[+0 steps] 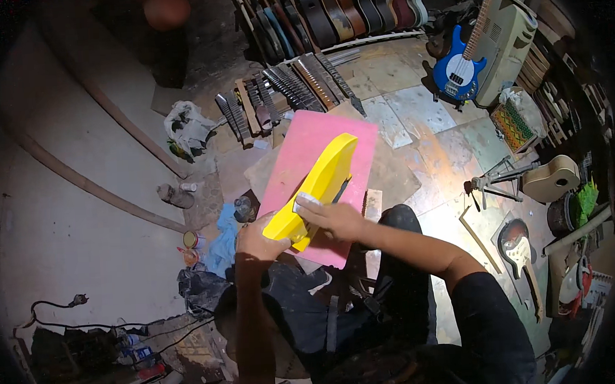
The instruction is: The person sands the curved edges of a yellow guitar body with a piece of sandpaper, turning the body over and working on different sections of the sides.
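Note:
A bright yellow guitar body (330, 164) stands tilted on its edge over a pink board (304, 133). Its near end is gripped by my left hand (258, 242), the fingers closed round the rim. My right hand (337, 222) presses a small pale pad (304, 202) flat against the yellow surface, its fingers bent over the pad. Whether the pad is sandpaper or a cloth, I cannot make out. Both hands touch the body near its lower half. Part of the body's far side is hidden.
Several guitar necks (302, 81) lie beyond the board, before a rack of guitar bodies (343, 11). A blue bass guitar (460, 71) stands far right. A blue cloth (223, 241) and a tin can (192, 240) sit left. A dark guitar body (514, 240) lies right.

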Demonstrator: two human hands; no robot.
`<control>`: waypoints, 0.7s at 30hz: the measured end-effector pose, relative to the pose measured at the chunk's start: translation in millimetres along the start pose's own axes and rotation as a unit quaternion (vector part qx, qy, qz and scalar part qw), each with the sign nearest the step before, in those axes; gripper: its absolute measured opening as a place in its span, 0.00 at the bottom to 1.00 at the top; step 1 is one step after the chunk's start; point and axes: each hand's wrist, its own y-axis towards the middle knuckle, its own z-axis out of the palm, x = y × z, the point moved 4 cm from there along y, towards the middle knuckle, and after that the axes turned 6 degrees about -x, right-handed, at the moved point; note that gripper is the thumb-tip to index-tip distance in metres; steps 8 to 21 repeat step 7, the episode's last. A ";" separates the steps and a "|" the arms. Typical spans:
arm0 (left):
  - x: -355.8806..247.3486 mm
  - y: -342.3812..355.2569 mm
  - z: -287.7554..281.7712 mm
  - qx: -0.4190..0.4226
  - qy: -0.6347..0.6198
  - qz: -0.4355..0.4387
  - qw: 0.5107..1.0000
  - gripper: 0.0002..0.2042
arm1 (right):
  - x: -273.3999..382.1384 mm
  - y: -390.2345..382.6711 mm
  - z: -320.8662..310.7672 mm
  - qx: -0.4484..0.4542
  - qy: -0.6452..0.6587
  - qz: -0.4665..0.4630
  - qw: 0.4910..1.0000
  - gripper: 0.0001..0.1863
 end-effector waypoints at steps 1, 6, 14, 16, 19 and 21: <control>3.0 -2.0 -0.8 -0.002 0.009 0.002 1.000 0.26 | -12.6 16.9 -17.4 0.017 0.069 0.103 0.992 0.40; -12.8 -0.7 8.0 -0.002 -0.005 0.026 1.000 0.26 | -76.5 4.8 -22.1 -0.224 0.055 0.291 0.928 0.33; -11.2 -0.7 7.1 -0.004 -0.001 0.033 0.999 0.26 | -78.1 6.3 -23.1 -0.226 0.054 0.290 0.929 0.33; -11.2 -0.7 7.1 -0.004 -0.001 0.033 0.999 0.26 | -78.1 6.3 -23.1 -0.226 0.054 0.290 0.929 0.33; -11.2 -0.7 7.1 -0.004 -0.001 0.033 0.999 0.26 | -78.1 6.3 -23.1 -0.226 0.054 0.290 0.929 0.33; -11.2 -0.7 7.1 -0.004 -0.001 0.033 0.999 0.26 | -78.1 6.3 -23.1 -0.226 0.054 0.290 0.929 0.33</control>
